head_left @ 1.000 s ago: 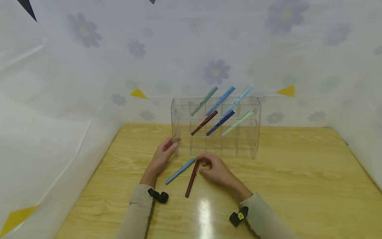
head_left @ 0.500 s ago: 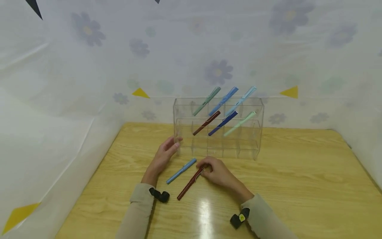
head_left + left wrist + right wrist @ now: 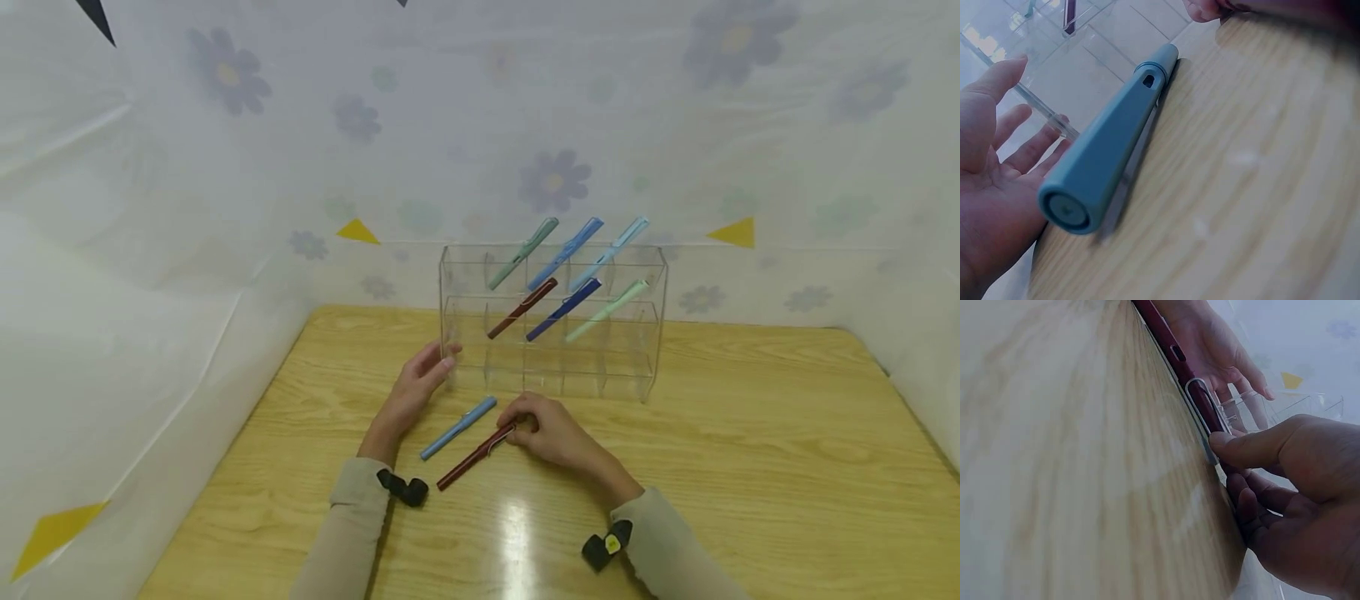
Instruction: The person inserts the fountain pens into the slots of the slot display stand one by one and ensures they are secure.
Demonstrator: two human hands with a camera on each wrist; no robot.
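My right hand (image 3: pixel 549 429) pinches a dark red pen (image 3: pixel 474 458) by its clip end between thumb and fingers; the pen lies low along the table. In the right wrist view the thumb presses that pen (image 3: pixel 1175 353) just past its wire clip. A blue pen (image 3: pixel 459 428) lies on the wood between my two hands, close in front of the left wrist camera, where its barrel (image 3: pixel 1110 140) looks large. My left hand (image 3: pixel 412 387) rests at the lower left side of a clear display rack (image 3: pixel 551 372), its fingers (image 3: pixel 1035 147) loosely extended by the rack's edge.
Slanted in the rack's upper row are green, blue and light blue pens (image 3: pixel 609 254). Below them sit a dark red pen (image 3: pixel 522 308), a navy pen (image 3: pixel 564 310) and a pale green pen (image 3: pixel 606 311). A flowered curtain (image 3: pixel 480 108) surrounds the wooden table (image 3: pixel 765 442).
Between my right fingers the dark red pen has turned, its free end swinging left so it now lies nearly parallel to the blue pen. The left hand stays at the rack.
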